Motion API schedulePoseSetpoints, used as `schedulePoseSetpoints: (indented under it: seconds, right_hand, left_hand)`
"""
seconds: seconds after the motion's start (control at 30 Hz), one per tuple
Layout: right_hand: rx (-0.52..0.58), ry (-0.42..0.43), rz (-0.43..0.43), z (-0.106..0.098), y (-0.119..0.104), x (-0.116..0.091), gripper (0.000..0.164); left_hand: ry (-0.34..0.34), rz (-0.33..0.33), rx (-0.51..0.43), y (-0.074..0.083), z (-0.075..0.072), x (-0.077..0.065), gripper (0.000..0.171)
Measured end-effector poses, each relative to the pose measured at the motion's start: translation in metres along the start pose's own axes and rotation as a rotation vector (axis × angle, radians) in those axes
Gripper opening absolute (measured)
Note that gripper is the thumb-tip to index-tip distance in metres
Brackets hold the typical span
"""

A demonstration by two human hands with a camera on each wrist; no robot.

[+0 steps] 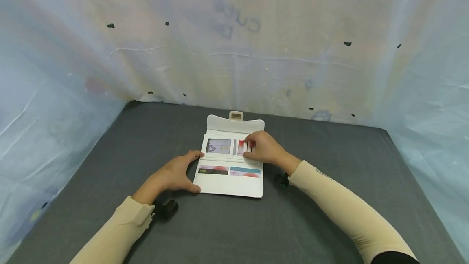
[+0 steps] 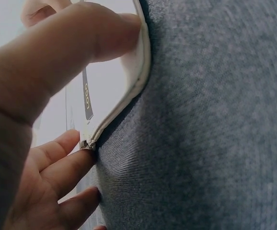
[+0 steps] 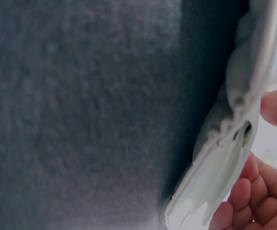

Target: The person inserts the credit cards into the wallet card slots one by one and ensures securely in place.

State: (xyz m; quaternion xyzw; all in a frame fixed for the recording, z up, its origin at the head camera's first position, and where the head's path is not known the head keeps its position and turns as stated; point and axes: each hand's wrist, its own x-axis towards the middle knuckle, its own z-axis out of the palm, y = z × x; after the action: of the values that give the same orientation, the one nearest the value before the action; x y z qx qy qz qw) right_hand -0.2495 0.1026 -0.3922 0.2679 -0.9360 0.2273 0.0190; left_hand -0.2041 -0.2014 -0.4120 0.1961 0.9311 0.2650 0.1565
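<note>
A white wallet [image 1: 227,185] lies unfolded on a dark grey surface, its flap at the far side. My left hand [image 1: 176,173] spreads along its left edge, thumb on the near corner and fingertips by the fold. In the left wrist view, the thumb [image 2: 88,33] lies over the near panel. My right hand [image 1: 266,148] is over the far panel's right side, pinching a red and white card [image 1: 240,147] between thumb and fingers; its right part is hidden. To its left sits a grey VIP card [image 1: 219,146] in a window pocket.
The near panel holds a black-striped card [image 1: 213,170] and a blue-topped card [image 1: 245,172] in slots. A clasp tab [image 1: 236,115] tops the flap. The grey tabletop [image 1: 234,227] is bordered by hanging pale curtains [image 1: 278,80] behind and at both sides.
</note>
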Motion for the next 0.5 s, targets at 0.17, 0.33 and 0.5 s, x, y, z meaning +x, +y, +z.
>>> schedulePoseSetpoints:
  seconds: [0.17,0.33,0.5]
  right_hand:
    - [0.009,-0.016,0.017,0.0031,-0.0015,-0.0001,0.034]
    - [-0.003,-0.027,0.041,0.0043,-0.0030,0.0005,0.034]
    - [-0.023,-0.056,0.070,0.0066,-0.0053,0.0008,0.034]
  left_hand:
    - [0.000,-0.005,0.002,0.0010,0.0001,-0.0007,0.099]
    - [0.002,-0.002,0.005,0.0013,0.0005,-0.0023,0.098]
    - [-0.001,-0.006,0.015,0.0011,0.0010,-0.0041,0.098]
